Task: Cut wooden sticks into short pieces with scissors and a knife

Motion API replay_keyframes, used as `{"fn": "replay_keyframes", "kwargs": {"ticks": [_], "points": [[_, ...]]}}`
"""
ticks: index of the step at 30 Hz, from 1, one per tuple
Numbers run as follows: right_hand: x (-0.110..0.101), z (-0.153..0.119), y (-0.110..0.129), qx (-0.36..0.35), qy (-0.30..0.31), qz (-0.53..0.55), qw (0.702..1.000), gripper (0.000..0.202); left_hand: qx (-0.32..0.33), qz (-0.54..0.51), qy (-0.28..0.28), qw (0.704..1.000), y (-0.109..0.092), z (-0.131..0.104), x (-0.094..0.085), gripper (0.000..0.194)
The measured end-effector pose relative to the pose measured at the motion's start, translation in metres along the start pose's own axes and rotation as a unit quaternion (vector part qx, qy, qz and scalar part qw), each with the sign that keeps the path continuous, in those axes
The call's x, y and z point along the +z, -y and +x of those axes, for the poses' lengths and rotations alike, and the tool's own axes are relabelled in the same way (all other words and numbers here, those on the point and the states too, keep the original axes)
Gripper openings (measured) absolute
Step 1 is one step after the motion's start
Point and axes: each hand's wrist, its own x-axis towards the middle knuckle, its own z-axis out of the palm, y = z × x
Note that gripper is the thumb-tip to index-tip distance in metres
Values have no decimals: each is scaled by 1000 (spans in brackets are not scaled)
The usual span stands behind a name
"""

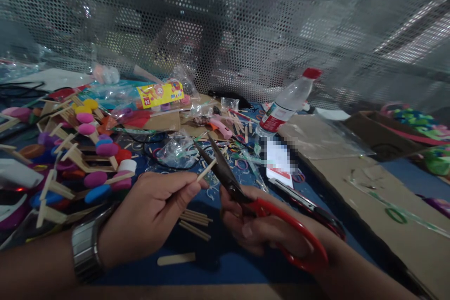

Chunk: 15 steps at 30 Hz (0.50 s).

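Observation:
My left hand [151, 211], with a metal watch at its wrist, pinches a thin wooden stick [206, 170] between thumb and forefinger. In my right hand [249, 225] is a pair of scissors [228, 180] with red handles. The scissor blades are apart, and the far end of the stick lies at or between them; whether they touch is unclear. Under my hands, several thin sticks [195, 218] rest on the blue table surface [232, 272]. Nearer to me lies a single flat wooden stick [176, 258] with a rounded end.
At the left are small wooden frames [87, 159] with coloured foam pieces [98, 193]. A clear bottle [290, 101] with a red cap leans at the back right. A box cutter [305, 206] lies right of my right hand, beside cardboard [369, 206]. A perforated metal panel [197, 23] stands behind.

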Motion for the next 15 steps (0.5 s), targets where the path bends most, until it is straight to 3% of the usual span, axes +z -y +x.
{"fn": "replay_keyframes", "kwargs": {"ticks": [9,15], "points": [[-1,3,-4,-3,37,65,997,24,5,-10,-10,1000,-1,1,0,29],[0,6,0,-17,-21,-30,999,25,-5,-22,-1,1000,-1,4,1,31]]}}
